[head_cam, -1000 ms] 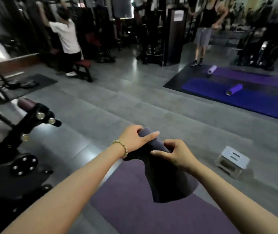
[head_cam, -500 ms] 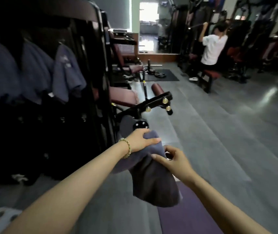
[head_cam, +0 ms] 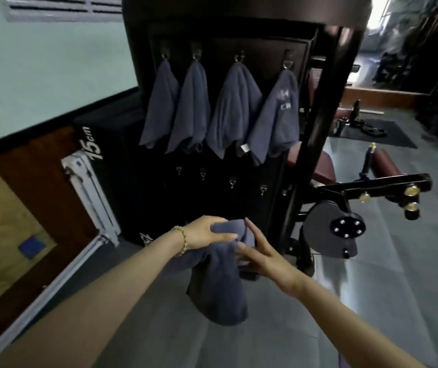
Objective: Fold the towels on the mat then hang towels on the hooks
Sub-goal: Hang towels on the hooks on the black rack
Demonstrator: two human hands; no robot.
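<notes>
My left hand [head_cam: 207,235], with a bead bracelet [head_cam: 182,241] at the wrist, grips the bunched top of a folded grey-blue towel [head_cam: 220,288], thumb laid over the cloth. My right hand [head_cam: 263,258] lies against the towel's right side with the forefinger straight; whether it pinches the cloth I cannot tell. The towel hangs from my hands above the grey floor [head_cam: 372,288], in front of the dark rack [head_cam: 265,181] and below its lower row of hooks [head_cam: 232,181], which is bare. Four like towels [head_cam: 239,107] hang side by side from the upper hooks [head_cam: 239,58].

Handling, as judged: the towel is light, soft and limp. It sags into a rounded pouch beneath the grip, so it will keep no shape of its own and the fold may slip open if held loosely. The best hold is likely at the gathered top, both hands close together, leaving a small fold or loop of cloth free between them to pass over a hook.
</notes>
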